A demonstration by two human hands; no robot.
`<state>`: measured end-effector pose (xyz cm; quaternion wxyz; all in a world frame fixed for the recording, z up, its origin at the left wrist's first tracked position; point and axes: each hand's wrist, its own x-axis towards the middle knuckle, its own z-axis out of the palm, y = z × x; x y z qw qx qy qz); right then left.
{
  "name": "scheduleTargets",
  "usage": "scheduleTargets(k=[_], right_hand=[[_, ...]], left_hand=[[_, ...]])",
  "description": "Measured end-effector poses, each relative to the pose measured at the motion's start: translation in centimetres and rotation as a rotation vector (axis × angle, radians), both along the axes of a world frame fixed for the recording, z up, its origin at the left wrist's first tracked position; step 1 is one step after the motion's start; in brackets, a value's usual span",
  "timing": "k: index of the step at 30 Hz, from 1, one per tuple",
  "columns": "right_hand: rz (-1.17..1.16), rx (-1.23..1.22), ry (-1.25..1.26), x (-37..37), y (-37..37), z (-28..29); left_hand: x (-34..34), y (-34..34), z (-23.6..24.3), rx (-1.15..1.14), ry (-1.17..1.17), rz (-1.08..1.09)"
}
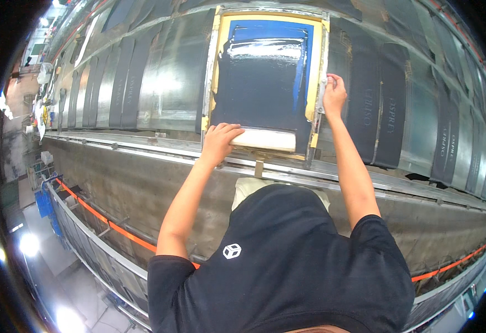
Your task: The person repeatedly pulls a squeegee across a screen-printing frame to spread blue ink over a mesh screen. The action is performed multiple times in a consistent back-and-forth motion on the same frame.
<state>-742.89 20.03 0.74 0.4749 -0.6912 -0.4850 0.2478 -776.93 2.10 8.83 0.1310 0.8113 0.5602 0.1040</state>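
Note:
A screen-printing frame (322,61) with yellow-taped edges lies on the long table in front of me. Dark ink (265,91) covers most of its blue mesh, with a wet, shiny band near the far end. My left hand (219,143) is closed over the left end of a pale squeegee (268,139), which rests across the near end of the screen. The squeegee's lower edge is hard to make out. At the frame's right side, my right hand (334,95) grips the rail with bent fingers.
Dark fabric pieces (390,105), some with pale print, lie in rows on the shiny table (168,83) to both sides. A metal rail (143,151) runs along the table's near edge. Behind me stretch an orange strip (126,236) and a metal railing (96,233).

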Motion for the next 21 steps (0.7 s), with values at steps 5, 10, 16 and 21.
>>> scheduleTargets(k=[5,10,16,21], right_hand=[[-0.014,0.021,0.006,-6.1,-0.5,0.0],[0.036,0.051,0.058,-6.7,-0.7,-0.6],[-0.044,0.070,0.077,-7.3,-0.4,-0.5],[-0.078,-0.020,-0.003,-7.2,0.4,-1.2]], left_hand=[[-6.7,-0.3,-0.2,0.009,0.101,-0.056],[-7.3,-1.3,-0.9,0.016,-0.048,0.004],[-7.1,-1.8,-0.6,-0.014,-0.199,0.116],[-7.7,0.1,-1.1,0.062,-0.201,0.131]])
